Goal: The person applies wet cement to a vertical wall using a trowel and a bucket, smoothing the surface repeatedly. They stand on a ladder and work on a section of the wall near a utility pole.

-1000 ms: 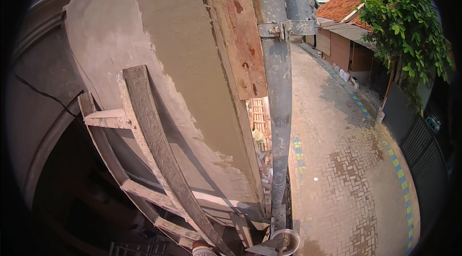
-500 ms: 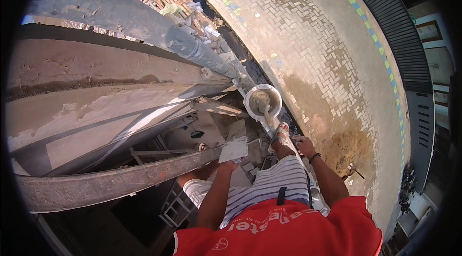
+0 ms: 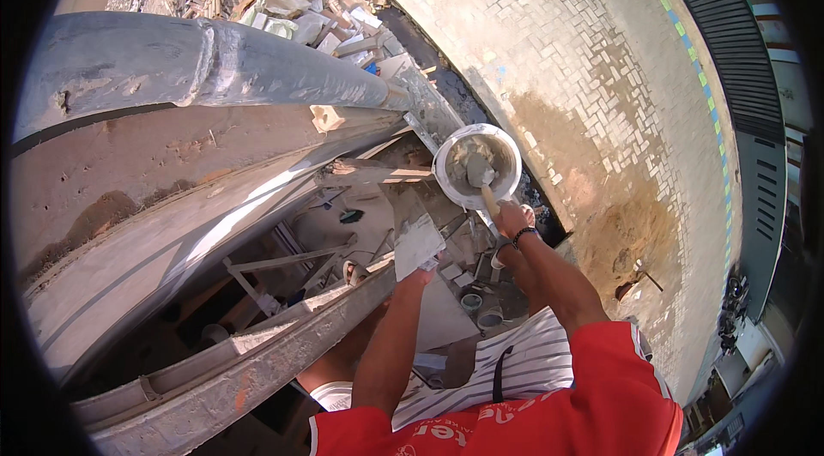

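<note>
Trowel (image 3: 479, 171) tilted blade-down in bucket (image 3: 453, 196) | right hand (image 3: 513, 219) closed round handle (image 3: 490, 200), angled back within reach | left hand (image 3: 421, 271) holding board (image 3: 418, 246) by near end (seemingly keeping face clear)

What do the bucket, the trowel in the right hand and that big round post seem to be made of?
Bucket: probably plastic, off-white and smudged, judging by its smooth, pale rim.
Trowel: likely a grey metal blade, partly coated; the tan handle looks like wood.
Post: probably metal, dull grey, given its smooth curve and weld-like ridge.
</note>
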Tool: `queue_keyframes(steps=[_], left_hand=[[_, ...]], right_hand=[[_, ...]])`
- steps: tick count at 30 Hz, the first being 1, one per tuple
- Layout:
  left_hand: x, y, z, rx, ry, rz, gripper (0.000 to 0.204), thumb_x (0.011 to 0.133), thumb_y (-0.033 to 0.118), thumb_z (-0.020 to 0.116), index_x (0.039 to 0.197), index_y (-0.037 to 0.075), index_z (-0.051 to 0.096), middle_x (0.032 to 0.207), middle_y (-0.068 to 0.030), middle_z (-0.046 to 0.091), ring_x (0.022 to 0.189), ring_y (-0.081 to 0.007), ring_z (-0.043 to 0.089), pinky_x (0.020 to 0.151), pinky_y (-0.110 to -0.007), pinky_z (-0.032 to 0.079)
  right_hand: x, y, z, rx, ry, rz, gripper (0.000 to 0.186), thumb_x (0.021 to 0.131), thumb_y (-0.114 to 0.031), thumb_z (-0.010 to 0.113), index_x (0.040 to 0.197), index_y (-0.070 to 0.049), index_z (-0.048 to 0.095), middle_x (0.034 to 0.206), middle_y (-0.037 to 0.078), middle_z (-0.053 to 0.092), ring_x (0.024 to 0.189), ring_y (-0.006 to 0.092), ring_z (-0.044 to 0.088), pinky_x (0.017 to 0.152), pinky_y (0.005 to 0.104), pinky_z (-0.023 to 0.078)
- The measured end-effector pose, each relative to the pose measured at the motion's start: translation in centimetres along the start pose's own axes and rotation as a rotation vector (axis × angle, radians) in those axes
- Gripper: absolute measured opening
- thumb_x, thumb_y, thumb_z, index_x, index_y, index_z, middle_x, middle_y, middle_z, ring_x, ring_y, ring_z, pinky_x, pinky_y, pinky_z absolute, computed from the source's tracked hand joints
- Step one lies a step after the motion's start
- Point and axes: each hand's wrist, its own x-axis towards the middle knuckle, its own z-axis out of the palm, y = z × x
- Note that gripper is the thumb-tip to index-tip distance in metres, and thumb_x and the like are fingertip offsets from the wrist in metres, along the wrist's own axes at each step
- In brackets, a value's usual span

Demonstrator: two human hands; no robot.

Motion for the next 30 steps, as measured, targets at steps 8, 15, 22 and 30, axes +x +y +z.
queue_keyframes(steps=[8,15,22,30], left_hand=[[8.4,-1.0,-0.1,-0.382,-0.078,-0.031,0.029,0.099,0.032,0.043,0.113,0.012,0.060,0.098,-0.0103,0.066,0.089,-0.0282,0.065,0.080,-0.042,0.053],[13.6,-3.8,-0.3,-0.362,0.287,-0.005,0.031,0.100,0.032,0.043,0.119,0.014,0.058,0.114,-0.0033,0.065,0.102,-0.0220,0.061,0.088,-0.041,0.048],[17.2,-5.8,0.5,-0.547,0.105,0.097,0.030,0.095,0.029,0.056,0.118,0.011,0.061,0.116,-0.0050,0.068,0.103,-0.0221,0.065,0.094,-0.036,0.052],[22.0,-9.4,-1.4,-0.671,-0.075,0.059,0.033,0.094,0.030,0.055,0.120,0.010,0.061,0.123,-0.0060,0.064,0.114,-0.0245,0.059,0.102,-0.043,0.045]], right_hand=[[8.3,0.2,4.7,-0.052,-0.164,0.083,0.031,0.083,-0.023,0.060,0.102,0.000,0.067,0.104,0.026,0.067,0.098,0.0388,0.067,0.085,0.0493,0.053],[7.8,1.7,0.9,-0.094,-0.091,0.054,0.049,0.077,-0.025,0.067,0.112,0.009,0.058,0.102,0.027,0.067,0.094,0.0417,0.067,0.087,0.0445,0.054],[8.8,3.3,-1.8,-0.194,0.027,-0.027,0.036,0.083,-0.015,0.055,0.114,0.005,0.058,0.099,0.027,0.065,0.092,0.0412,0.066,0.079,0.0503,0.053],[8.9,2.2,0.1,-0.151,0.011,-0.041,0.038,0.085,-0.013,0.055,0.120,0.002,0.053,0.085,0.023,0.067,0.083,0.0407,0.067,0.073,0.0493,0.054]])
